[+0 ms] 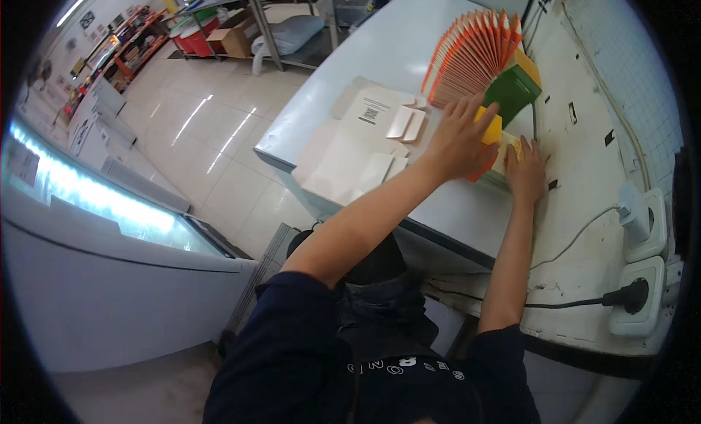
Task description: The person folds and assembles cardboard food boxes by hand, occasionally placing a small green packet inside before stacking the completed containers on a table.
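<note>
My left hand [461,135] reaches over the right part of the white table and is closed on a small yellow and orange carton [491,126], which shows between its fingers. Beside it, my right hand [526,172] rests with fingers apart on a pale flat stack [498,177] with some yellow on top, near the wall. Just beyond my left hand stands a fanned row of orange-edged folded cartons [467,55]. A green and yellow carton [513,94] leans at the row's near end. How far my fingers wrap round the pieces is partly hidden.
An unfolded off-white carton blank [347,143] lies on the white table [398,40]. At right, wall sockets [637,296] hold a black plug and a white charger, with cables hanging. A lit display case [109,212] stands left. A metal shelf [299,40] is behind.
</note>
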`<state>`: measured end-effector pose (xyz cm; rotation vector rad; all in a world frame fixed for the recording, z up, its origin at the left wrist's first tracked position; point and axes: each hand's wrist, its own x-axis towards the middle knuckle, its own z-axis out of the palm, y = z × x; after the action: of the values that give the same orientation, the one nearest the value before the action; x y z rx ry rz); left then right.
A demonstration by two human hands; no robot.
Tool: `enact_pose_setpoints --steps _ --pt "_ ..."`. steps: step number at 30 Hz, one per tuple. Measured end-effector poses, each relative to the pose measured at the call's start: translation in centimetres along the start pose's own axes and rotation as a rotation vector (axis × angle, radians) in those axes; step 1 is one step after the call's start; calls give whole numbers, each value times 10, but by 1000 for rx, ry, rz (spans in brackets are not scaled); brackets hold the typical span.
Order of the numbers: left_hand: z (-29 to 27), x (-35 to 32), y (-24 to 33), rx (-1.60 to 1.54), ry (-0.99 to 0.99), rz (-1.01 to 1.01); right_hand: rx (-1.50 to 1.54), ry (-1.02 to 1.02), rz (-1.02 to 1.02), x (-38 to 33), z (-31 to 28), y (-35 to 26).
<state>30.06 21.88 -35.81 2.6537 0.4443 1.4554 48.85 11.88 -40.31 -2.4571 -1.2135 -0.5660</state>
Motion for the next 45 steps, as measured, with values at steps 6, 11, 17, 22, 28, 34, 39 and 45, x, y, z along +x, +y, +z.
enact_pose_setpoints --steps 6,11,17,22,28,34,39,45 --pt "-102 -148 -7 495 -423 -678 183 716 -133 -5 -51 -39" --pt "-98 -181 -13 512 -386 -613 667 520 -502 -50 -41 -140" --pt "-80 -175 2 433 -317 -646 884 -535 -831 -79 22 -172" --pt "-102 -210 -13 362 -127 -520 796 -672 -965 -79 2 -175" --pt "-129 -234 -10 258 300 -935 555 -387 -1113 -95 10 -212" --pt "-138 -238 -57 -903 698 -1316 558 -295 -1196 -90 26 -272" --pt "-163 -224 -74 -708 748 -1274 844 -593 -1035 -74 21 -312" --pt "-161 -220 -74 -819 864 -1326 934 -970 -865 -54 49 -326"
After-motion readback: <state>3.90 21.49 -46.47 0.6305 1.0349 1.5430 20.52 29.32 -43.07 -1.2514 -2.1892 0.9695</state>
